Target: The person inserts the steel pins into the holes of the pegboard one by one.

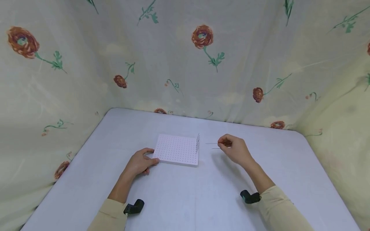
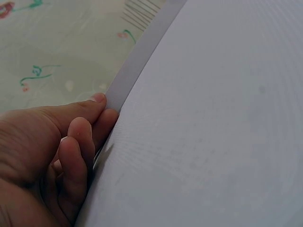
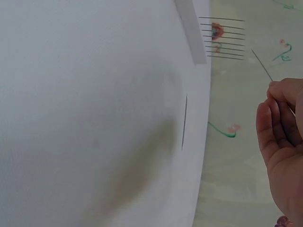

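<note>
A white pegboard (image 1: 175, 149) dotted with rows of small holes lies on the table. Several thin metal pins (image 1: 198, 143) stand upright in a row along its right edge. My left hand (image 1: 141, 162) grips the board's near left corner, the thumb on the front side and a finger at the left side. Right of the board, above the table, my right hand (image 1: 233, 148) pinches one thin metal pin (image 3: 262, 65) between thumb and fingertips, its free end pointing left toward the board. Another pin (image 3: 184, 122) lies on the table below this hand.
The white-covered table (image 1: 173, 205) reaches back to a flower-printed curtain (image 1: 179, 57), which also hangs at both sides. A dark wrist camera (image 1: 134, 207) sits at the left sleeve, and a second dark camera (image 1: 250, 197) at the right one.
</note>
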A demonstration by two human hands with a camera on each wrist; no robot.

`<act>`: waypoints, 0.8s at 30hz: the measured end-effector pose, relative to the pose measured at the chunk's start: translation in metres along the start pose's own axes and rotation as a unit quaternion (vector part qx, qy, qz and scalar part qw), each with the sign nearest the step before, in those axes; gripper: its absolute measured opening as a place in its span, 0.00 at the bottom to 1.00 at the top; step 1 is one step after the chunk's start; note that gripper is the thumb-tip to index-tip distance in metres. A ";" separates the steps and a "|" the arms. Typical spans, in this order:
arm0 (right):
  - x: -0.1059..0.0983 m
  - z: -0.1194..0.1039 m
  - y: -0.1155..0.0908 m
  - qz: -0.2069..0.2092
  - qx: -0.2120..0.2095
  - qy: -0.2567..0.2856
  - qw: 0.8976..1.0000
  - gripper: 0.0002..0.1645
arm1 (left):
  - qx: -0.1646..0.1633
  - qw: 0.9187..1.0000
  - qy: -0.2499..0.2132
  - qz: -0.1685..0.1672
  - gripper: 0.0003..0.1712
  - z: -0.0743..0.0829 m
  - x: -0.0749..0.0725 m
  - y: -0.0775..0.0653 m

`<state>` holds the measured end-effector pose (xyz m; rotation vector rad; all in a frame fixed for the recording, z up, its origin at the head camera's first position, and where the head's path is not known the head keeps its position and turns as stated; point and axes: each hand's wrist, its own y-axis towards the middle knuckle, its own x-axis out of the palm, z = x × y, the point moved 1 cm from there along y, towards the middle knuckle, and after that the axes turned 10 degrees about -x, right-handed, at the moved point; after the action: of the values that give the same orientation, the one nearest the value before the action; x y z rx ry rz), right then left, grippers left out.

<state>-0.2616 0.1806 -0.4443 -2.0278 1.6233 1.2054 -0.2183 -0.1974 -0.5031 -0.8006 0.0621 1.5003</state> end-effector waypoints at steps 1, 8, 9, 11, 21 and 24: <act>0.000 -0.001 0.001 0.000 0.003 0.005 1.000 0.05 | -0.001 1.000 -0.001 0.000 0.36 0.000 0.000 0.000; 0.002 -0.012 0.004 -0.017 0.025 0.038 0.999 0.08 | 0.000 1.000 0.000 -0.001 0.36 0.000 0.000 -0.001; 0.004 -0.013 0.004 -0.020 0.028 0.041 0.999 0.08 | -0.002 1.000 0.001 -0.002 0.36 0.000 0.000 -0.002; 0.006 -0.016 0.003 -0.025 0.030 0.047 0.998 0.09 | -0.006 1.000 0.004 -0.003 0.36 0.000 0.001 -0.003; 0.022 -0.031 0.004 -0.003 0.000 0.039 0.999 0.08 | -0.010 1.000 0.001 0.002 0.37 0.001 0.002 -0.002; 0.027 -0.036 0.005 -0.004 -0.017 0.030 0.999 0.08 | -0.011 1.000 -0.001 0.002 0.37 0.001 0.002 -0.001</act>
<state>-0.2501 0.1372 -0.4408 -2.1089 1.6292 1.1894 -0.2176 -0.1950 -0.5026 -0.8177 0.0461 1.5071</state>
